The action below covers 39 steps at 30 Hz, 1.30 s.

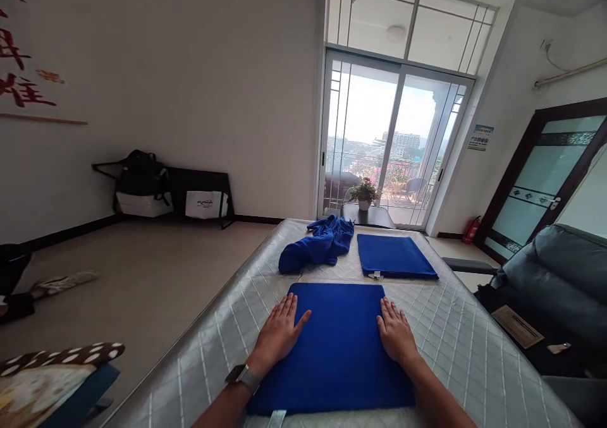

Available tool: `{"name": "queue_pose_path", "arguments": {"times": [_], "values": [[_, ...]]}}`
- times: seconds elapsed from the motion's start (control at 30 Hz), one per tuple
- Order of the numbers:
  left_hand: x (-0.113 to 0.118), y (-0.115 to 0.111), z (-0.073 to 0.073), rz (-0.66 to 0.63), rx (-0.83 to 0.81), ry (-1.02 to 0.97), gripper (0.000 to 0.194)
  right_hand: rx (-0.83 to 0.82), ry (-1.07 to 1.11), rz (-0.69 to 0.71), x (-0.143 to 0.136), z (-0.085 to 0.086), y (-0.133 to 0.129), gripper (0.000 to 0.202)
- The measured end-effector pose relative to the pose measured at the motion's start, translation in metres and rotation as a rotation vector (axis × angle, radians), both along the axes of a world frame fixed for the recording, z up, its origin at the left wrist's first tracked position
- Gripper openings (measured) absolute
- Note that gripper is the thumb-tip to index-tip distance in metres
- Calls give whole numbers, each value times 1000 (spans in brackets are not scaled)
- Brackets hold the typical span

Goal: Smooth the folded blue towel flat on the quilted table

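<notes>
A flat blue cloth (339,352) lies in front of me on the quilted silver surface, a pale tag showing at its near edge. On its left edge rests my left hand (281,330), fingers stretched out, a watch on the wrist. My right hand (396,330) lies flat along the right edge, fingers extended. Neither hand grips anything. Beyond, to the right, is a flat blue folded cloth (396,255) with a white tag. To its left sits a crumpled blue cloth (317,244).
The quilted surface (455,339) has a long left edge above the floor. A potted plant (364,193) stands on a dark chair past the far end. At the right is a dark leather sofa (569,270); a polka-dot cloth (61,358) is at lower left.
</notes>
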<state>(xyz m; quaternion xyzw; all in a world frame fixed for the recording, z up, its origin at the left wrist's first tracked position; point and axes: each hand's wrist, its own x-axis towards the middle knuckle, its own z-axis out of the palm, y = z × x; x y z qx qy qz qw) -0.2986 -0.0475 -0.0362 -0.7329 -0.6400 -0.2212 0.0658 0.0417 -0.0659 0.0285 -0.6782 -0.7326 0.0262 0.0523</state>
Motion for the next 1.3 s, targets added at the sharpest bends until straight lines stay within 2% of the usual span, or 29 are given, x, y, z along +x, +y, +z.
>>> {"name": "queue_pose_path", "arguments": {"times": [0.1,0.2,0.4,0.6,0.73,0.83,0.9,1.0,1.1,1.2,1.27,1.3], "values": [[2,-2,4,32,-96,2,84,18,-25,17,-1,7,-8,60],[3,-4,9,36,-119,8,84,-7,-36,42,0,9,-20,60],[0,-7,10,-3,-94,24,85,-60,22,3,2,-3,-41,63],[-3,-6,6,-22,-66,81,77,-40,63,-5,2,-8,-45,61],[-7,-3,4,-19,-118,106,78,-50,93,-12,2,-7,-44,61],[-9,-4,7,13,-93,83,75,-49,109,-15,2,-8,-44,62],[-2,-8,13,2,-31,64,72,-44,127,-10,2,-9,-44,62],[36,-23,25,-104,-11,53,67,-37,150,-6,2,-10,-44,62],[103,-44,36,-334,-126,62,64,-32,150,-7,3,-8,-45,62],[169,-58,44,-547,-202,58,62,-31,109,53,5,-7,-47,58],[195,-59,49,-594,-194,41,61,-30,80,103,8,-7,-48,56],[201,-58,50,-588,-187,37,61,-27,73,111,8,-7,-47,56]]}}
